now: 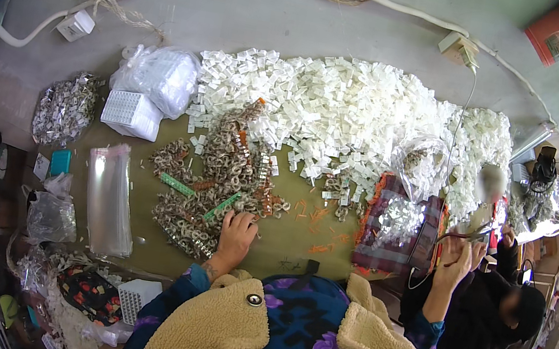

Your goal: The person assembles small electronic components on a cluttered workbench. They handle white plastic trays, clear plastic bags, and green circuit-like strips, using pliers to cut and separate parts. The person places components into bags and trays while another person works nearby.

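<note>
My left hand [237, 236] rests with bent, slightly parted fingers at the near right edge of a pile of small grey-brown ring-shaped pieces [203, 213]. Two green strips [176, 184] and several orange ones lie among the pieces. Out to the right, my right hand [455, 262] has its fingers closed by what looks like a pair of pliers [463, 235] with dark reddish handles; the grip is partly hidden. A co-worker's hand [508, 236] is just beyond the pliers.
A big heap of white tags [336, 103] covers the table's back. A plaid cloth [389, 226] with a phone-like dark object [425, 243] lies right. Clear plastic sleeves [111, 202] and a white tray stack [130, 114] stand left. A person in black [494, 303] sits close at right.
</note>
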Demonstrator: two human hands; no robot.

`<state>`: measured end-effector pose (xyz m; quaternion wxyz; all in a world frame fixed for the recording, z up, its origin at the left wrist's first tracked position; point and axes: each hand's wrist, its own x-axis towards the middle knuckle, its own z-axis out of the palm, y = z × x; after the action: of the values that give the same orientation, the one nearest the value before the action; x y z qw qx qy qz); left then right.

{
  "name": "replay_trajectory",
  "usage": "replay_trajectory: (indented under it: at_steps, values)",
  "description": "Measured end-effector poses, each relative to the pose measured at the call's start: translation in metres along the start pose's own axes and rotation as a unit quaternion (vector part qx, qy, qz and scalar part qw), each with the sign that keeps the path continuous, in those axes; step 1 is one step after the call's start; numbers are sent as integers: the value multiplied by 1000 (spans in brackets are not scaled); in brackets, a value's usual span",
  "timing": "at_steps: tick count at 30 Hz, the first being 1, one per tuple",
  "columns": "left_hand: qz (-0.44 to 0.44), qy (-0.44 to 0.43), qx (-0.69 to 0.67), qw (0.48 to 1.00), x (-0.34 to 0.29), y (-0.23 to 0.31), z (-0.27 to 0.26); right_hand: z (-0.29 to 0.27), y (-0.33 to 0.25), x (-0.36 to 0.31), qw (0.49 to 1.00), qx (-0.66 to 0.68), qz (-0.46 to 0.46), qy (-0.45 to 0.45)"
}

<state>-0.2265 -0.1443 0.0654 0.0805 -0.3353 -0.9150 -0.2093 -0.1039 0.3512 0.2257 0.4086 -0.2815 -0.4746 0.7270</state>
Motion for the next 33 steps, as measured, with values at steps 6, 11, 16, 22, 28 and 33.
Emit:
replay_trajectory:
  at_steps: [6,11,16,22,28,33]
  values:
    - [-29,-74,1,997,-1,-12,-28,42,47,-87,988,-40,106,-106]
    - [-80,-127,-219,964,32,-15,-51,45,72,-150,934,-276,159,-159]
    - [-70,99,-101,988,145,-46,-42,64,83,-166,866,-316,254,-293]
    - [-197,78,104,972,267,-118,-4,82,82,-146,750,-250,373,-485]
    - [-215,-32,127,968,266,-141,26,67,69,-129,694,-438,265,-506]
    - [-301,181,-87,932,241,-145,-11,53,98,-123,788,-352,306,-402]
